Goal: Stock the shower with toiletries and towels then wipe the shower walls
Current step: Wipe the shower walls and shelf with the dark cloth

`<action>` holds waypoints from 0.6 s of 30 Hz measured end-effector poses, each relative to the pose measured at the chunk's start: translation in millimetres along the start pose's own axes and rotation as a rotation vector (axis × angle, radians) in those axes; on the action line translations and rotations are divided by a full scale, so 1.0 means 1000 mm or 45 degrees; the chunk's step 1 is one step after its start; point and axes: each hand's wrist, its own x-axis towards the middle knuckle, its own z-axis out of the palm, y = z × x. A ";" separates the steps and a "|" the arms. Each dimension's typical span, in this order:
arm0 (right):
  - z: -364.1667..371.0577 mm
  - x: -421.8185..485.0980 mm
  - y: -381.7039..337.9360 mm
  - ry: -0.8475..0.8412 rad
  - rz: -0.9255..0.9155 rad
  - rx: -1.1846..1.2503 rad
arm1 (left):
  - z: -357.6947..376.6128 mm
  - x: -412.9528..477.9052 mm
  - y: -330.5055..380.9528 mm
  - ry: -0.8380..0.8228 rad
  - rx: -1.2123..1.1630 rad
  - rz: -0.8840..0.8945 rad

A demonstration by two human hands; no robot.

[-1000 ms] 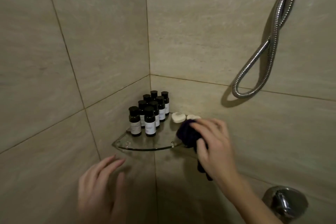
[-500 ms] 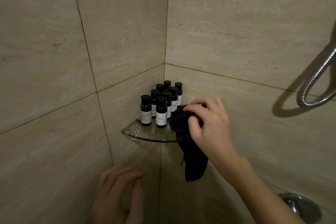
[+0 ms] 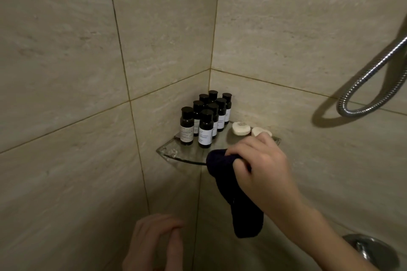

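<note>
A glass corner shelf (image 3: 169,152) is fixed where two beige tiled walls (image 3: 66,72) meet. Several small dark bottles with white labels (image 3: 206,127) stand on its left and back part. Two round white soaps (image 3: 241,128) lie at its right. My right hand (image 3: 259,167) is shut on a dark cloth (image 3: 237,196), pressed on the shelf's front right edge, and the cloth's loose end hangs down below the shelf. My left hand (image 3: 154,244) floats low near the corner, fingers loosely spread, holding nothing.
A chrome shower hose (image 3: 363,92) loops on the right wall. A chrome tap fitting (image 3: 372,253) sits at the lower right, under my right forearm.
My right hand with the cloth has slid from the shelf's back part, by the bottles, to its front right edge, uncovering the two soaps. My left hand has stayed low.
</note>
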 end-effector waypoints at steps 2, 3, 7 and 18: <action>-0.003 0.007 0.007 0.094 0.016 -0.001 | 0.001 0.003 0.004 -0.033 -0.001 0.045; -0.003 0.014 0.011 0.122 0.032 -0.029 | 0.002 0.000 0.003 -0.042 -0.015 0.046; 0.006 0.044 0.018 -0.067 0.134 -0.234 | 0.000 0.002 0.010 -0.004 -0.068 0.024; -0.002 -0.002 -0.020 -0.035 -0.104 -0.244 | -0.002 0.035 -0.008 -0.537 0.244 -0.078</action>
